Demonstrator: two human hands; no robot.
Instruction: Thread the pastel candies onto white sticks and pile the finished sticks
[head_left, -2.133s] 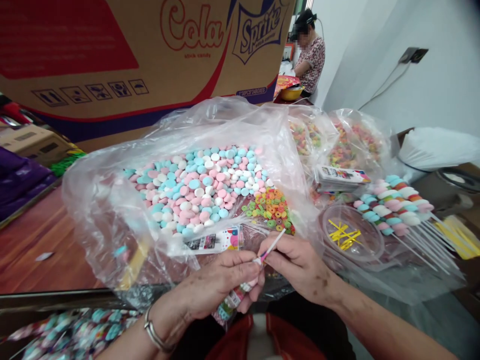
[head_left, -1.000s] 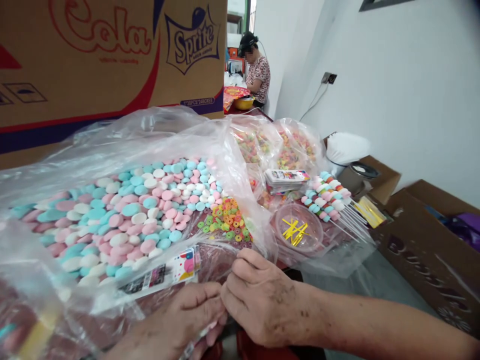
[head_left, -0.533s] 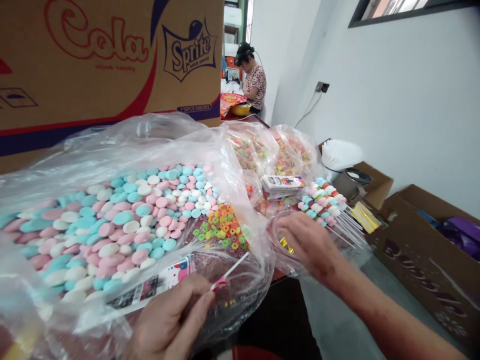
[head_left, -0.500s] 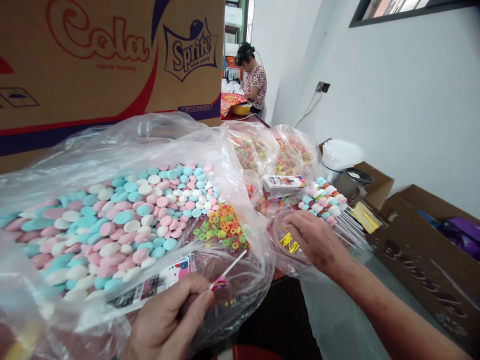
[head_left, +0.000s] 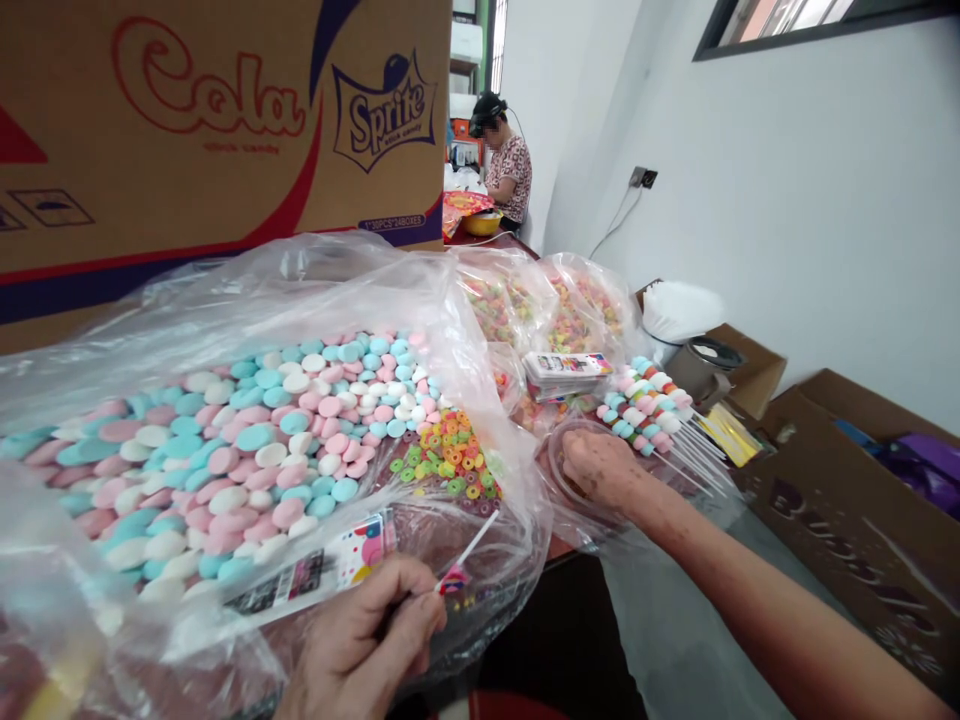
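Right hand [head_left: 604, 467] now inside tub [head_left: 559, 450] past Sprite carton [head_left: 225, 130]

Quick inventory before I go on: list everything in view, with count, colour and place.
cardboard carton: one, brown with Cola and Sprite print, back left
round candies: many, pink, blue, white, in a clear bag, left
ring candies: many, mixed colours, centre
label cards: a stack, centre right
candy skewers: several, pastel, right of the cards
clear tub: one, under the right hand
open boxes: two, brown, far right
co-worker: one, seated, background
left hand: pinches a wrapped stick
right hand: reaching into the tub
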